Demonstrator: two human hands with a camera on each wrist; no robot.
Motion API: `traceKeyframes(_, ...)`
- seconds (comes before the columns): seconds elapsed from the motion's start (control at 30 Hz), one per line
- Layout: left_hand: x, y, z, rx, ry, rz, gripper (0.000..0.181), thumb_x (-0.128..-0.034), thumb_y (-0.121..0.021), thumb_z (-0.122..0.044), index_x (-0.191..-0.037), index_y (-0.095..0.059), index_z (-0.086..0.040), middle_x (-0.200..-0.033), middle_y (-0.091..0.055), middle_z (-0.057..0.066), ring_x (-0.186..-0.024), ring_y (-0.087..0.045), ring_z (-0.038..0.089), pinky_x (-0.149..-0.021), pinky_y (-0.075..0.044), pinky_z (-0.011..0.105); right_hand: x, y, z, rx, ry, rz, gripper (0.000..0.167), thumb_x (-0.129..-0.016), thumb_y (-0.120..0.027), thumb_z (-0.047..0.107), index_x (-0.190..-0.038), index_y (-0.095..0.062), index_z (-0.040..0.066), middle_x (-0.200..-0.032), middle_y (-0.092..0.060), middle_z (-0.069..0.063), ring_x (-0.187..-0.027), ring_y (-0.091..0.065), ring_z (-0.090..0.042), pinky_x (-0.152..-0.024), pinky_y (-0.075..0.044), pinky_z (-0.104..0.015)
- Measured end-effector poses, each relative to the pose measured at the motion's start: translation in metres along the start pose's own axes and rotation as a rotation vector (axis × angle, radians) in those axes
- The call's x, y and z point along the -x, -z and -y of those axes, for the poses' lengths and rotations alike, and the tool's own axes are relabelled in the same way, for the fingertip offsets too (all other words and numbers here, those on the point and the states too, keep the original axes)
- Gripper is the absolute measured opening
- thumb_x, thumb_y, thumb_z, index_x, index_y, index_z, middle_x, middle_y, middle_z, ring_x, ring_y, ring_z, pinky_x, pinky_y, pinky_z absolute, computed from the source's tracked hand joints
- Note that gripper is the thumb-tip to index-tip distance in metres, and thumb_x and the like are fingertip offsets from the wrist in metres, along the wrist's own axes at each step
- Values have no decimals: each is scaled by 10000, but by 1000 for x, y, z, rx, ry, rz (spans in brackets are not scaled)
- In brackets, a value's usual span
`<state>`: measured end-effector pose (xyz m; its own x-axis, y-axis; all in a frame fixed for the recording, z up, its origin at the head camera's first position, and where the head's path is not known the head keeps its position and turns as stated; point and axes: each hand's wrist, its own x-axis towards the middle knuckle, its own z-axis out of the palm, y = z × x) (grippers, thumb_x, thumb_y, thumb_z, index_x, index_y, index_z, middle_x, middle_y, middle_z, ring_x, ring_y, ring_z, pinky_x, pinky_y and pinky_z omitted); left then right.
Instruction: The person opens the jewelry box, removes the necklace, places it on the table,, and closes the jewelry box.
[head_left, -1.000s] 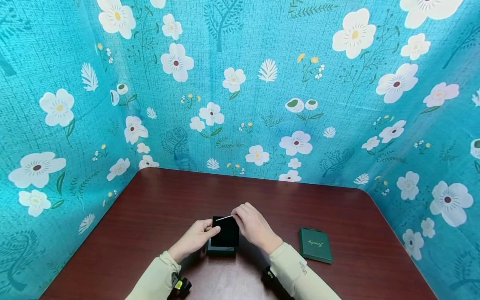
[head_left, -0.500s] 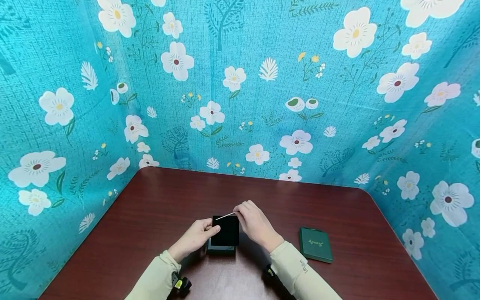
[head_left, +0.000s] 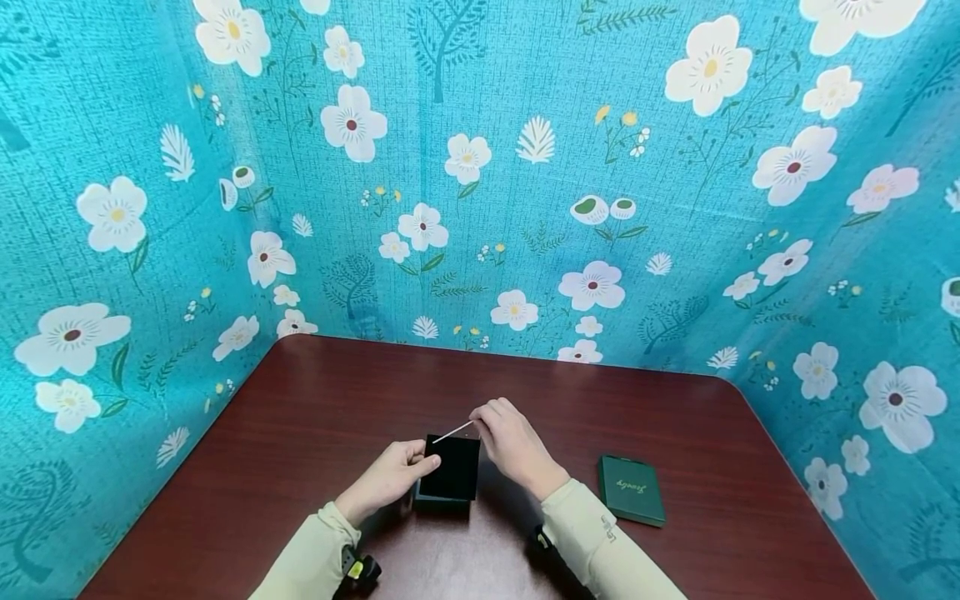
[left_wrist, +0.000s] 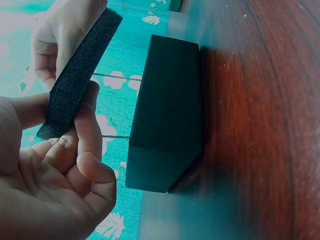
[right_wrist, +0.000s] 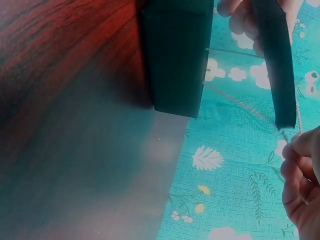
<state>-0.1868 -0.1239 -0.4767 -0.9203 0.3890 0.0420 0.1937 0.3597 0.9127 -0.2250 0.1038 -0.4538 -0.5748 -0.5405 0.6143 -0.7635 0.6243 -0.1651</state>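
A square black foam pad [head_left: 456, 477] is pinched by my left hand [head_left: 386, 482], thumb on its face and fingers behind. My right hand [head_left: 517, 450], at the pad's far right, pinches a thin silvery chain [head_left: 454, 431]. In the head view the chain runs taut across the pad's far left corner. Strands of the chain [right_wrist: 240, 102] also stretch between pad and box in the right wrist view. Below the raised pad stands a dark green box [left_wrist: 167, 100] on the table. Its inside is hidden from me.
A flat dark green lid [head_left: 632, 490] with gold lettering lies on the table to the right. The reddish-brown table [head_left: 337, 400] meets a blue flowered cloth [head_left: 465, 250] at the back and sides.
My right hand has moved slightly up and to the right, and more of the chain shows. The pad has shifted slightly toward me and covers more of the box; my left hand stays nearly still.
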Motion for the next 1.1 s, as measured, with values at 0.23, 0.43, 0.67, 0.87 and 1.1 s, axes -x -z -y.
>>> traceKeyframes(0.23, -1, 0, 2, -6, 9, 16, 406, -946, -583, -281, -665, -356, -95, -551, -274, -59, -480, -245, 77, -504, -255, 213, -3, 2, 0, -13, -20, -1, 125, -841, -691, 15, -939, -654, 84, -854, -608, 24, -788, -512, -116, -692, -459, -250)
traceKeyframes(0.43, 0, 0, 2, -13, -15, 27, 409, -950, -576, -283, -670, -350, -88, -552, -262, -63, -477, -221, 74, -499, -234, 222, -8, 4, -1, -20, -17, -41, 88, -859, -681, 46, -938, -668, 81, -846, -617, 13, -789, -524, -119, -690, -469, -246)
traceKeyframes(0.67, -1, -1, 1, -15, -5, 29, 417, -938, -594, -279, -669, -342, -84, -553, -263, -52, -485, -223, 81, -506, -240, 223, -14, 7, -2, -33, -53, -54, 64, -877, -660, 55, -929, -677, 88, -846, -615, 10, -787, -528, -114, -685, -472, -248)
traceKeyframes(0.87, 7, -1, -19, -15, -12, 16, 402, -936, -598, -196, -664, -327, -77, -562, -249, -51, -501, -218, 60, -529, -248, 214, -16, 10, -5, -33, -124, -50, 53, -878, -661, 62, -919, -689, 80, -843, -623, 1, -789, -544, -126, -689, -482, -271)
traceKeyframes(1.1, 5, -2, -18, -35, -6, 6, 390, -940, -588, -168, -668, -328, -65, -568, -247, -41, -494, -224, 58, -524, -247, 216, -17, 13, -10, -27, -154, -78, 51, -882, -658, 75, -919, -693, 79, -847, -627, -1, -799, -554, -132, -693, -483, -278)
